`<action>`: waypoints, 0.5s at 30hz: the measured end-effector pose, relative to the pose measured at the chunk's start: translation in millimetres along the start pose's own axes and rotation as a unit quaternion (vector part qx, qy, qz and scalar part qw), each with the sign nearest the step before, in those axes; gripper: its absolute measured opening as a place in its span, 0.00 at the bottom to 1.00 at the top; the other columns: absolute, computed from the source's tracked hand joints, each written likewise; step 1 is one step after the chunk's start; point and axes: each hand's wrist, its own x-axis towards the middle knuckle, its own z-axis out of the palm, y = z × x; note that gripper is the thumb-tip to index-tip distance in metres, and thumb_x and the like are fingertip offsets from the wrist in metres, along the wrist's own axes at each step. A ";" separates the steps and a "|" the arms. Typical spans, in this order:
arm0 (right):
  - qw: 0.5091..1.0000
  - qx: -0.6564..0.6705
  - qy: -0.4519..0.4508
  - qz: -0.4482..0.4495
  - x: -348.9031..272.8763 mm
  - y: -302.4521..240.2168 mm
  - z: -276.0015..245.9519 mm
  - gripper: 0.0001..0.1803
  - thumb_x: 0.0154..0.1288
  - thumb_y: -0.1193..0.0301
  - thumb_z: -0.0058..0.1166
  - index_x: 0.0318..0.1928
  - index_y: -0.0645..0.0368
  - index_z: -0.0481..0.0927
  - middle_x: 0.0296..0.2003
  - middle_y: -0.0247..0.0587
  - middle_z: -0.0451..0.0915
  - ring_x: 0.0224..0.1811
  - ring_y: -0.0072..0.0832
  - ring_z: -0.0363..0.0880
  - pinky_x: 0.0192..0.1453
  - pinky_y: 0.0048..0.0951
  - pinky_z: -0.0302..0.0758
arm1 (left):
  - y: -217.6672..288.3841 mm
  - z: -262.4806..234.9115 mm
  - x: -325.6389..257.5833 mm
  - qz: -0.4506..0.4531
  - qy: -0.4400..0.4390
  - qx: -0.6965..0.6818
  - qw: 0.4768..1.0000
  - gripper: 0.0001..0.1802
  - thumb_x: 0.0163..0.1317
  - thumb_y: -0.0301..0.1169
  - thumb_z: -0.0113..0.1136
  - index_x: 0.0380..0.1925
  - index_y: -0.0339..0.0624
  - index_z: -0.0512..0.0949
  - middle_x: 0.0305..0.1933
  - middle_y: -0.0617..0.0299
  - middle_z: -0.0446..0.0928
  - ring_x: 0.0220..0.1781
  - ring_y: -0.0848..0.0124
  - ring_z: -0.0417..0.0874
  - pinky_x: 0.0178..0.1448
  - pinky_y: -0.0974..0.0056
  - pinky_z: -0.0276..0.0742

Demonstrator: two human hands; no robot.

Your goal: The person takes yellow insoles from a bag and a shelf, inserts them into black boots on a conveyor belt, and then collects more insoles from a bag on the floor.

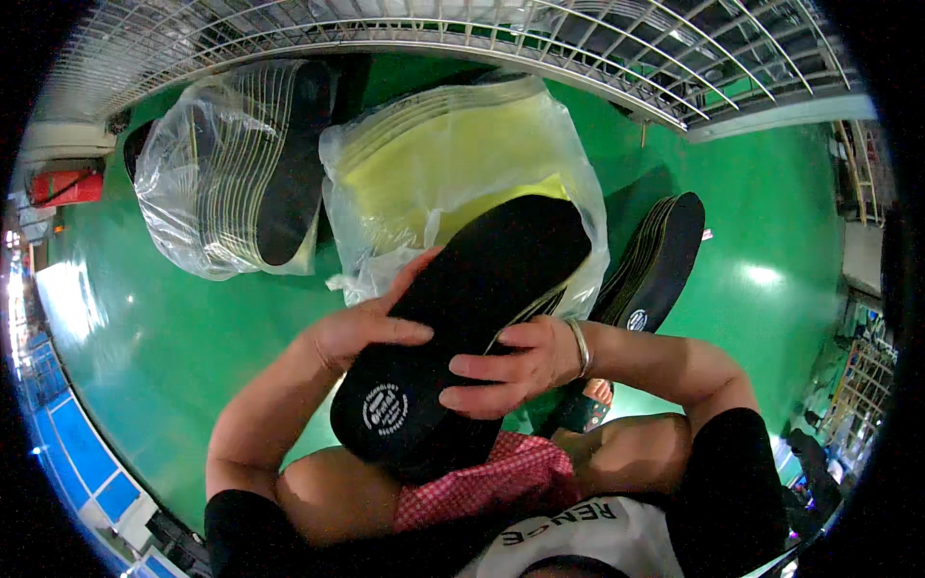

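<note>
A stack of black shoe insoles (pixel 496 255) with a round white print at the heel is tilted in front of me, over my lap. My left hand (pixel 376 323) grips its left edge, thumb on top and fingers running underneath. On the right side, my right hand (pixel 525 366) lies with its fingers bent over the stack's edge and a bracelet at the wrist. Beyond the stack, a clear plastic bag (pixel 578 178) with yellow-faced insoles rests on the green floor. A red checked cloth (pixel 491 482) lies at my lap.
At the left, another clear bag (pixel 173 207) holds black insoles standing in a row. A loose stack of black insoles (pixel 674 236) leans at the right on the floor (pixel 761 231). Wire racking (pixel 617 48) runs along the far side. A red object (pixel 67 188) stands far left.
</note>
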 end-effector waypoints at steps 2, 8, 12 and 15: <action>0.999 -0.027 0.016 0.015 1.7 -7.1 -2.2 0.14 0.53 0.61 0.46 0.43 0.36 0.70 0.52 0.14 0.65 0.54 0.23 0.64 0.59 0.44 0.52 | -8.8 3.3 -18.9 -0.064 0.023 -0.155 0.986 0.39 0.44 0.27 0.58 0.58 0.36 0.53 0.55 0.51 0.63 0.57 0.62 0.63 0.59 0.60 0.59; 0.992 -0.014 0.118 0.045 17.3 -8.4 4.8 0.17 0.53 0.61 0.45 0.46 0.32 0.67 0.54 0.19 0.64 0.57 0.29 0.60 0.59 0.49 0.50 | -22.0 21.7 -53.0 0.073 0.082 -0.167 0.980 0.36 0.37 0.25 0.60 0.52 0.32 0.61 0.46 0.51 0.72 0.47 0.58 0.74 0.52 0.58 0.68; 0.931 0.152 0.115 0.310 0.2 15.6 -17.6 0.31 0.51 0.60 0.50 0.56 0.41 0.56 0.59 0.41 0.53 0.61 0.40 0.52 0.60 0.48 0.51 | -2.5 30.1 -56.5 0.197 0.115 -0.115 0.967 0.38 0.32 0.22 0.58 0.51 0.30 0.62 0.48 0.49 0.70 0.50 0.57 0.72 0.56 0.57 0.64; 0.582 0.520 0.285 0.557 3.7 34.4 -46.4 0.41 0.52 0.54 0.52 0.62 0.47 0.45 0.61 0.44 0.47 0.61 0.43 0.51 0.59 0.47 0.53 | 9.7 33.9 -51.2 0.208 0.109 -0.085 0.968 0.38 0.29 0.20 0.55 0.50 0.29 0.63 0.49 0.48 0.70 0.51 0.56 0.71 0.58 0.57 0.62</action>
